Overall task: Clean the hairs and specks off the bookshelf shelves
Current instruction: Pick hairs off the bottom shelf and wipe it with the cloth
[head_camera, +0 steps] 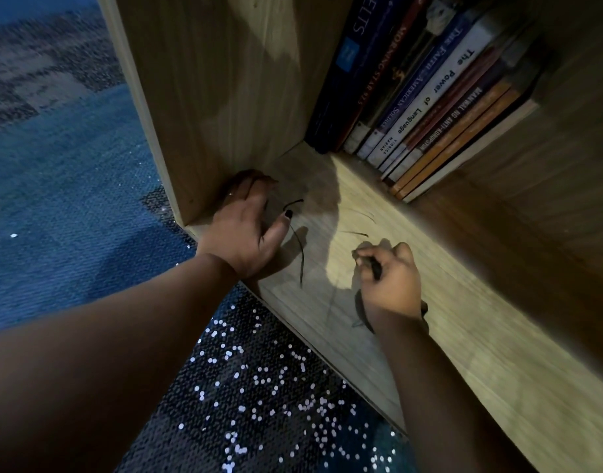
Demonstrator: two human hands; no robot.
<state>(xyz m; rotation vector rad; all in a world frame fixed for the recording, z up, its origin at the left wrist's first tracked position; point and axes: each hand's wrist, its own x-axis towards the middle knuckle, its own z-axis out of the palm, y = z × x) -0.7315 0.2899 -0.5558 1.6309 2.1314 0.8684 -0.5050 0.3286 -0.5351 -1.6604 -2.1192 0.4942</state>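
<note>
Hairs lie on the bookshelf's bottom shelf (464, 319), in front of the books (429, 97): a long dark strand (301, 257) and, nearer the books, a few fine hairs (356, 233). The left hand (245, 233), farther from the books, presses flat on the shelf with its fingers straight. The right hand (392, 281) is curled, pinching what looks like a dark tuft (375, 268). Hair-picking seems under way; the next move calls for a fine fingertip pinch on the thin hairs toward the books.
</note>
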